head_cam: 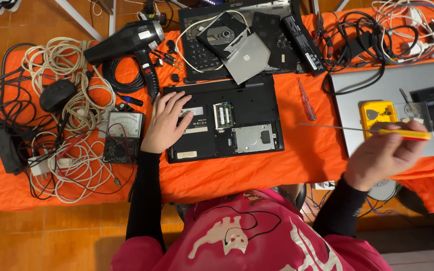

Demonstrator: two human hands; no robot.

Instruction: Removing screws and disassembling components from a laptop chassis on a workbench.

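While the left hand (166, 123) lies flat, fingers spread, on the upturned black laptop (223, 119), holding nothing, the right hand (385, 153) is closed round the yellow handle of a long thin screwdriver (362, 130), held off to the right above the grey laptop (393, 108). The black laptop sits mid-worktop on the orange cloth (257, 173), bay covers off, memory module (223, 115) and drive (253, 138) exposed. Risk: the bare shaft, swung back leftward, could scrape the exposed module. Loose cables (71, 145) beside the multimeter (123, 136) may snag a sleeve.
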